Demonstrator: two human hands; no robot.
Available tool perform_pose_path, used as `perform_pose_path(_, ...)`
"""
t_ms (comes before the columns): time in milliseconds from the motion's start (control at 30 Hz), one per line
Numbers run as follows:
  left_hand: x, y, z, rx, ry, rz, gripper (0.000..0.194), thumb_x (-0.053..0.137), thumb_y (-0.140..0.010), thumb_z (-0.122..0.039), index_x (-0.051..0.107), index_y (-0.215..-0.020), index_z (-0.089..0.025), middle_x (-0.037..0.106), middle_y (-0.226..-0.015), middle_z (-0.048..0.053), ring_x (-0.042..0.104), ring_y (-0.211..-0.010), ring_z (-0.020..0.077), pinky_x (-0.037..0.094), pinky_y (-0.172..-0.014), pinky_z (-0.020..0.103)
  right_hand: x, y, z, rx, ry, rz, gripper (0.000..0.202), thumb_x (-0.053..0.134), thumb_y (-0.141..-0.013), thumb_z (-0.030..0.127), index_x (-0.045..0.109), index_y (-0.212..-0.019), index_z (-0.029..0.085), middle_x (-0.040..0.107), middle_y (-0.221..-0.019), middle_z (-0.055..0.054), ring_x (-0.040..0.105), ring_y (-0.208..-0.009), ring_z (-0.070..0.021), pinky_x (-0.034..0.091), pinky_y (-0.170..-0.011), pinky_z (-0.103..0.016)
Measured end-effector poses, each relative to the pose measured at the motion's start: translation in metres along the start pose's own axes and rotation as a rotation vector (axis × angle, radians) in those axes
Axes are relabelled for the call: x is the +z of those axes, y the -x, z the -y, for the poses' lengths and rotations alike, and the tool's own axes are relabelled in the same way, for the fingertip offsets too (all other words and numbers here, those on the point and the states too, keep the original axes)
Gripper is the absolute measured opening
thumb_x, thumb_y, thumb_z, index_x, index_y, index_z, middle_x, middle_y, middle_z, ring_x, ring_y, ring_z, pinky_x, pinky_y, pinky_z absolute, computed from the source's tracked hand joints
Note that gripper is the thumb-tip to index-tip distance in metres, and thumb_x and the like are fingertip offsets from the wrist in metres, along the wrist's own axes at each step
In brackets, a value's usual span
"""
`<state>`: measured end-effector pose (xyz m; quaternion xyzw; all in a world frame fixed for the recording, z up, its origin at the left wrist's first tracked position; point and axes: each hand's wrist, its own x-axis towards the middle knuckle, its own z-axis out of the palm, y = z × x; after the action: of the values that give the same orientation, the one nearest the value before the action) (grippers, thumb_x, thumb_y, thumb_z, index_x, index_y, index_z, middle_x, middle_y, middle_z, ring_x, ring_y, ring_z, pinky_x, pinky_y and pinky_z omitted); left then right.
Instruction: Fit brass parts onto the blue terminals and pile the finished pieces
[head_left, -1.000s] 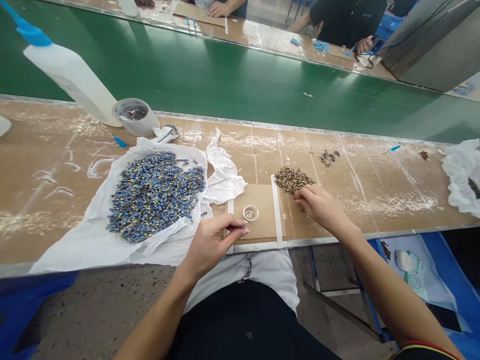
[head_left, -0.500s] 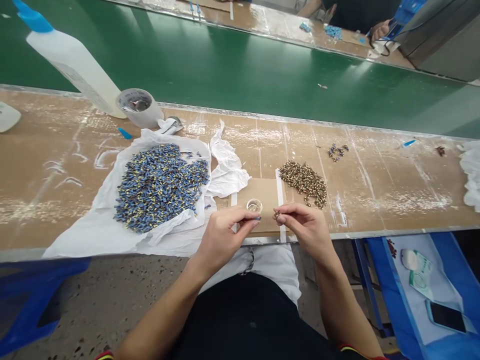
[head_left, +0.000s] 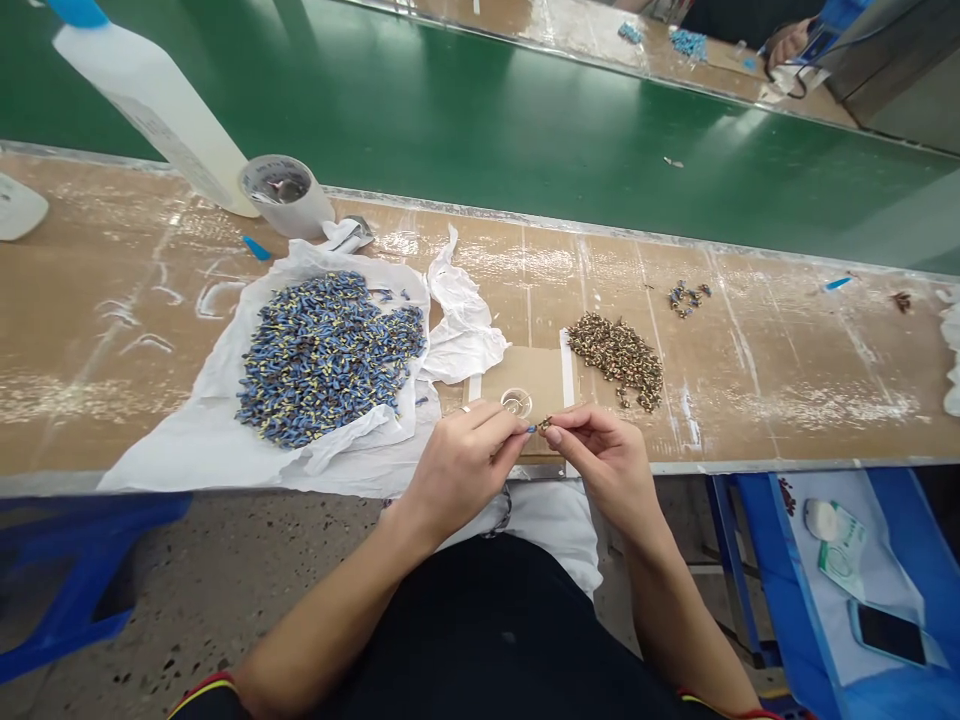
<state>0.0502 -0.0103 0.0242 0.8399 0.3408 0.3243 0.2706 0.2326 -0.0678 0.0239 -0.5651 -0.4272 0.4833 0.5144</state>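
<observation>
My left hand (head_left: 466, 462) pinches a small blue piece (head_left: 532, 429) between thumb and fingertips. Close against it, my right hand (head_left: 606, 452) grips a small gold-brown piece (head_left: 544, 425); the two pieces meet or nearly meet. Just behind the fingertips a small round clear dish (head_left: 516, 403) rests on a cardboard pad (head_left: 544, 368). A large heap of blue and yellow pieces (head_left: 322, 360) lies on white cloth (head_left: 180, 440) to the left. The pile of gold-brown pieces (head_left: 616, 358) is right of the pad.
A white bottle (head_left: 161, 110) and a tape roll (head_left: 289, 195) stand at the back left. Some joined-looking pieces (head_left: 686, 299) lie right of the pile. Beyond the green belt (head_left: 480, 130) is another person's hand (head_left: 789, 44). A phone (head_left: 889, 633) lies low on the right.
My hands have come together, bringing the blue piece and the gold-brown piece close to each other. The camera view has shifted slightly.
</observation>
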Motion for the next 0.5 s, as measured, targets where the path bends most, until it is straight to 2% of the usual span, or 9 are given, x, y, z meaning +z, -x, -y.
perform_pose_path(167,-0.0021,-0.0001,0.0033,0.011,0.042,0.05,0.009,0.058,-0.093,-0.014,0.067,-0.089,-0.015,0.067,-0.08,0.003,0.061,-0.075,0.0154,0.044,-0.07,0.026,0.001,0.0014,-0.004,-0.011,0.035,0.029,0.008,0.074,-0.085,0.026,0.072,-0.093,0.023,0.073,-0.093,-0.003,0.069,-0.086,-0.0161,0.056,-0.08,-0.028)
perform_pose_path(367,-0.0055,-0.0016,0.0032,0.021,0.058,0.102,0.013,0.056,-0.094,-0.013,0.067,-0.087,-0.014,0.065,-0.078,0.004,0.059,-0.074,0.0162,0.044,-0.07,0.027,0.0019,0.0024,-0.0033,-0.031,0.094,0.08,0.004,0.071,-0.089,0.027,0.07,-0.091,0.023,0.071,-0.09,-0.002,0.066,-0.084,-0.0162,0.054,-0.078,-0.029)
perform_pose_path(500,-0.0091,-0.0024,0.0013,0.026,0.054,0.179,0.017,0.052,-0.095,-0.013,0.066,-0.086,-0.013,0.065,-0.079,0.005,0.059,-0.076,0.0171,0.044,-0.071,0.028,0.0016,0.0033,0.0002,-0.062,0.144,0.119,0.005,0.068,-0.09,0.026,0.067,-0.087,0.022,0.067,-0.087,-0.003,0.063,-0.082,-0.0158,0.052,-0.074,-0.028)
